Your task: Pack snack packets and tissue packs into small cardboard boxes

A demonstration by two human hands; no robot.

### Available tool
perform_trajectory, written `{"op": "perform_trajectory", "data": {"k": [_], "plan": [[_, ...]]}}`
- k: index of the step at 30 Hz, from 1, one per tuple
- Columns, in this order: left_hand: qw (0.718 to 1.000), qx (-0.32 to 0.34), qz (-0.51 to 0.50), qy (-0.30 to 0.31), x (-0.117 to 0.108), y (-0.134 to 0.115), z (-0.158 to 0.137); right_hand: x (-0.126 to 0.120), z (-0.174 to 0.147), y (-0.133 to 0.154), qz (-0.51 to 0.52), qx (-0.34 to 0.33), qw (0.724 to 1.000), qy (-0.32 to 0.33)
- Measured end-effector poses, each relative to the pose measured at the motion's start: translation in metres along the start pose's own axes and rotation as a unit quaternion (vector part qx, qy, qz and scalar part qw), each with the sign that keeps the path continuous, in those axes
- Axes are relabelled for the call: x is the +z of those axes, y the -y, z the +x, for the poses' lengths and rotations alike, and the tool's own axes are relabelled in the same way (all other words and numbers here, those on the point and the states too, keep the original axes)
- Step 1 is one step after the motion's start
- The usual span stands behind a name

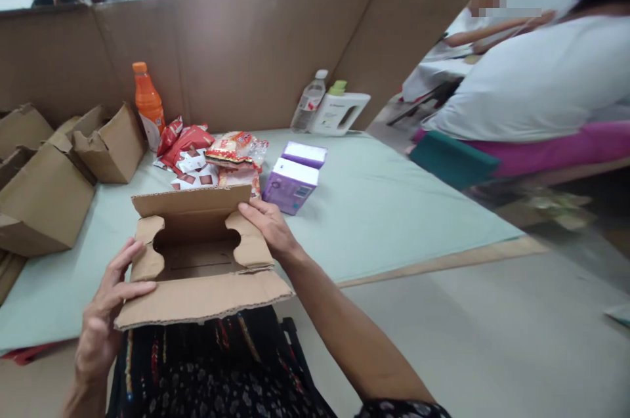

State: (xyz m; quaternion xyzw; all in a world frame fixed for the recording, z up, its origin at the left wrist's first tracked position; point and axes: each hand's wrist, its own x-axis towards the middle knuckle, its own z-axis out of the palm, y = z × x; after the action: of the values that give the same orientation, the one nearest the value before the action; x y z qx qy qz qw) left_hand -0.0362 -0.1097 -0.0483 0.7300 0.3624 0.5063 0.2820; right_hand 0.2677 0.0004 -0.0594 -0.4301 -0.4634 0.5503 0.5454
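Between my hands is a small brown cardboard box [204, 300], held at the table's near edge with its top facing me. Its long flaps are spread out, and the notched side flaps leave a gap onto a bare inner floor. My left hand [105, 303] grips the left side, with fingers along the side flap and front flap. On the right side, my right hand [270, 224] clasps the box near the back corner. Just beyond lie a purple and white carton [293, 185] and red and white snack packets [236, 149].
More cardboard boxes [46, 198] stand at the left. An orange drink bottle [149, 103], a clear bottle [310, 103] and a white jug [339, 113] line the cardboard partition [256, 57]. A person in white [536, 83] sits at the right; others are beyond.
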Motion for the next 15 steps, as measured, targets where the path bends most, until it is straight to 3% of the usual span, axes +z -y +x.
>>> {"op": "perform_trajectory", "data": {"k": [3,6,11,15], "plan": [[0.997,-0.014,0.080,0.019,-0.005,-0.004,0.007,0.001,0.001,-0.001,-0.007,-0.012,1.000,0.016],[0.979,0.029,0.177,0.094,-0.010,-0.013,0.021,-0.006,-0.003,-0.001,-0.027,-0.025,0.999,0.012],[0.928,0.107,0.275,0.227,-0.010,-0.037,0.051,-0.024,-0.010,-0.001,-0.084,-0.050,0.995,-0.015],[0.886,0.167,0.308,0.303,0.004,-0.047,0.079,-0.031,-0.008,0.001,-0.102,-0.065,0.993,0.016]]}}
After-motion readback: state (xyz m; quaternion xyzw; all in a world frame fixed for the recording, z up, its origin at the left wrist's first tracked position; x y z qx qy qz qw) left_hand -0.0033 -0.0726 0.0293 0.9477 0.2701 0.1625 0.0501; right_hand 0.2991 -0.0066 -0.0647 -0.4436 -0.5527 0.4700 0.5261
